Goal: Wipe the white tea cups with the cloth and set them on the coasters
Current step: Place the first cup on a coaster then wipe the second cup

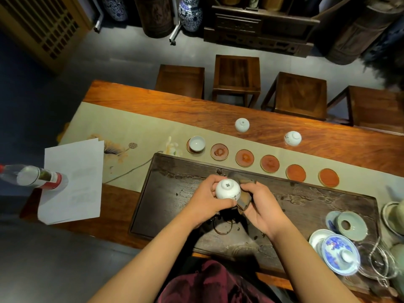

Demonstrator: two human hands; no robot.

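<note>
White porcelain tea cup (228,189), turned foot-up with a small dark mark on its base, sits in the left hand (206,203), whose fingers and thumb curl round its sides above the dark carved wooden tea tray (170,206). Touching the cup's right side is a crumpled brown cloth (243,199), gripped in the curled fingers of the right hand (261,209). Beyond the tray's far edge, on the beige painted table runner (131,130), runs a row of six round reddish coasters. Only the leftmost coaster (189,148) carries anything: an upright white cup (197,143). The five bare coasters (270,163) lie to its right. Farther off, two more white cups stand upside down, one (242,124) at the runner's far edge, the other (293,138) to its right on the bare red-brown wooden table (196,106). Blue-and-white lidded ware (340,254) crowds the tray's near right end. White paper sheets (72,182) lie at the left.
</note>
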